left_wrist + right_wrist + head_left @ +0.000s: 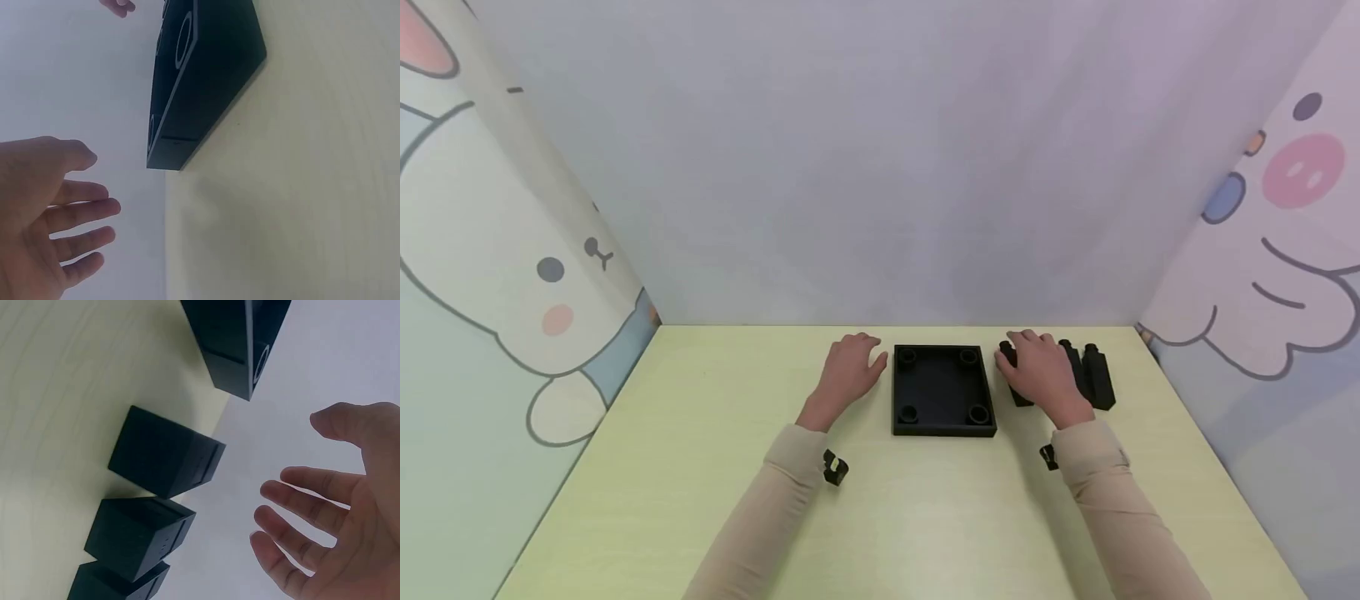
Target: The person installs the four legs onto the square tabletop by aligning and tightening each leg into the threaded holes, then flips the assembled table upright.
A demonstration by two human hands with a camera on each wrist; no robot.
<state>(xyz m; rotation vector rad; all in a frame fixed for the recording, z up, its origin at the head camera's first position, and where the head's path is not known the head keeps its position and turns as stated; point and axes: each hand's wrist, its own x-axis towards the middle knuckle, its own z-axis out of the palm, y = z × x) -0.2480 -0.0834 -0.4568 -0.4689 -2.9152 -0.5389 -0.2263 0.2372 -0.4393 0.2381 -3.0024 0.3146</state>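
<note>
A black square panel (943,387) with a raised rim and a round socket (908,414) at each corner lies on the table in the head view. Just left of it my left hand (850,368) hovers, fingers loosely spread, touching nothing in the left wrist view. To the panel's right, several black square-sided blocks with a round peg at one end lie side by side, one (1100,379) at the far right. My right hand (1043,371) is over them and hides part of the row. In the right wrist view its fingers are apart from the nearest block (162,450).
The pale yellow table (700,467) meets a plain light wall (880,167) at the back. Cartoon-printed panels (490,250) stand along both sides. A small black device (835,467) sits at the left cuff, another (1049,456) at the right.
</note>
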